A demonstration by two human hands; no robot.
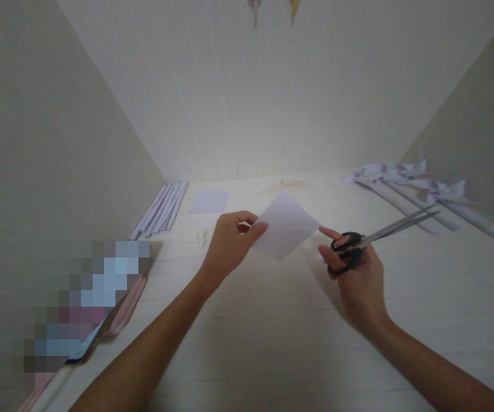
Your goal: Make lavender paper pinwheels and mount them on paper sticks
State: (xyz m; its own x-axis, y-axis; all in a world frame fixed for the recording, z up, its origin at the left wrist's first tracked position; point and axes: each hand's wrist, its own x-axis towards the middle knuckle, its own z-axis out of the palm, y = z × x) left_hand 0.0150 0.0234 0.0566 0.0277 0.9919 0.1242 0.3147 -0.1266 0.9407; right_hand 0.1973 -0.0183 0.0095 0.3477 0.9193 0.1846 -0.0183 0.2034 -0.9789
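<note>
My left hand (237,237) pinches a white square of paper (285,232) by its left corner, thumb on top. The paper is turned like a diamond, with a faint crease across its middle. My right hand (358,274) has its finger and thumb through the black handles of a pair of scissors (395,227). The silver blades point away to the right, nearly closed. One fingertip of this hand is at the paper's right corner; whether it presses on the paper I cannot tell.
Rolled paper tubes (161,209) lie at the back left beside another paper square (210,201). Thin yellowish strands (290,184) lie at the back. Paper sticks with pointed paper tops (401,177) rest on the right. A blurred-out object (101,292) stands at the left wall.
</note>
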